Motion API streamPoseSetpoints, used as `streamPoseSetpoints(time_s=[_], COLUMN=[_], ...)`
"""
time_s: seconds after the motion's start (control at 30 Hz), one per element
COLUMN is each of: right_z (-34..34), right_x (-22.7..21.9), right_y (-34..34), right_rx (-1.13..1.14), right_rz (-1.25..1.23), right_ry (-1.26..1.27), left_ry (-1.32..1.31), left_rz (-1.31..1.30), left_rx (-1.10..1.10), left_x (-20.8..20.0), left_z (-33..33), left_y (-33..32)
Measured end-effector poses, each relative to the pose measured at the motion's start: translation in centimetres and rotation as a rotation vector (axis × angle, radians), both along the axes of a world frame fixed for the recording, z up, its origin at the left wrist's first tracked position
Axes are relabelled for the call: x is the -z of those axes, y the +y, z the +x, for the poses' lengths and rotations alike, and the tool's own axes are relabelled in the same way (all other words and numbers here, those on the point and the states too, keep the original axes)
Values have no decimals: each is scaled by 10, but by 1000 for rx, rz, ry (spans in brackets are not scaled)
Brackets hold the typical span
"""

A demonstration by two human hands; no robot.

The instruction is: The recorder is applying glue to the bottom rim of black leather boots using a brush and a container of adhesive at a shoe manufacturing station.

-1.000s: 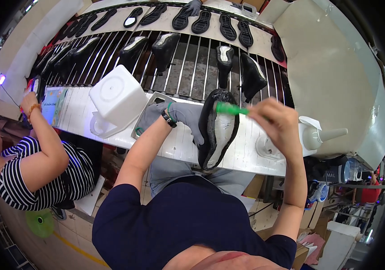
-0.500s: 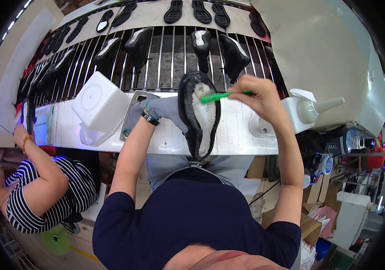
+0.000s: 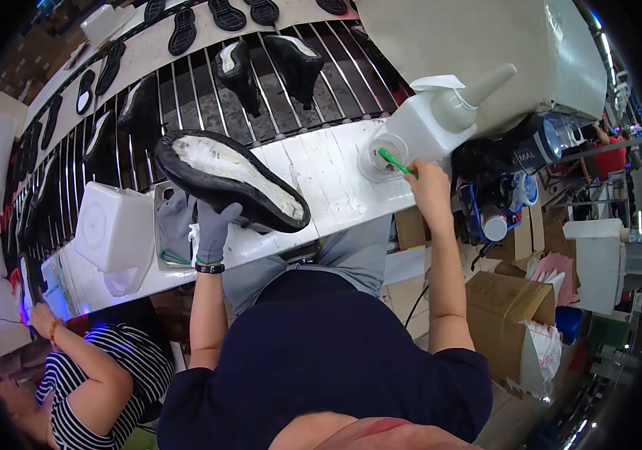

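My left hand (image 3: 214, 232), in a grey glove, grips a black shoe upper (image 3: 279, 206) from beneath. Its underside faces up and shows a long whitish sole area (image 3: 219, 163) inside a black rim. My bare right hand (image 3: 430, 187) pinches a green-handled brush (image 3: 396, 161). The brush's far end dips into a small clear cup (image 3: 383, 159) on the white bench; its tip is hard to make out there. Just behind the cup stands a white squeeze bottle (image 3: 429, 112) with a long spout.
Several shoe uppers (image 3: 240, 75) rest on a rack of metal bars (image 3: 178, 94), with black soles (image 3: 182, 31) on the ledge beyond. A white plastic container (image 3: 111, 229) and a tray (image 3: 162, 255) holding grey cloth stand at left. A co-worker (image 3: 103, 375) in stripes sits at lower left.
The brush has left the shoe's underside and moved right to the clear cup. My left hand has turned the shoe from nearly upright to slanting, toe to the upper left. The view has swung right.
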State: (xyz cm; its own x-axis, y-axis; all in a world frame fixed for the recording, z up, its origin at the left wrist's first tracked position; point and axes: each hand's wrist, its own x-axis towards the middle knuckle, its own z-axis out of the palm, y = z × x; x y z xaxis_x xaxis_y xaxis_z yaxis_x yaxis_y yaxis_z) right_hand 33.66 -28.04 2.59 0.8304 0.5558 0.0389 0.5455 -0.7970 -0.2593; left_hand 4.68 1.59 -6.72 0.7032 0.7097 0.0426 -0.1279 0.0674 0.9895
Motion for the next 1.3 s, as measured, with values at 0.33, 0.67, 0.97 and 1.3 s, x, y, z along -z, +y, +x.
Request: streamPoseSetpoints(time_s=[0.33, 0.67, 0.97, 1.3], right_z=[5, 4, -16, -67], right_x=[27, 65, -56, -110], right_y=[0, -22, 86, 94], right_rx=[-56, 136, -542, -994], right_rz=[-51, 848, 851, 578], right_ry=[21, 724, 788, 609], left_ry=[-385, -449, -250, -75], left_rz=[-786, -1001, -605, -364], left_rx=[90, 51, 166, 17], left_x=[-5, -30, -101, -121], left_z=[12, 2, 22, 14], left_y=[-35, -17, -33, -26])
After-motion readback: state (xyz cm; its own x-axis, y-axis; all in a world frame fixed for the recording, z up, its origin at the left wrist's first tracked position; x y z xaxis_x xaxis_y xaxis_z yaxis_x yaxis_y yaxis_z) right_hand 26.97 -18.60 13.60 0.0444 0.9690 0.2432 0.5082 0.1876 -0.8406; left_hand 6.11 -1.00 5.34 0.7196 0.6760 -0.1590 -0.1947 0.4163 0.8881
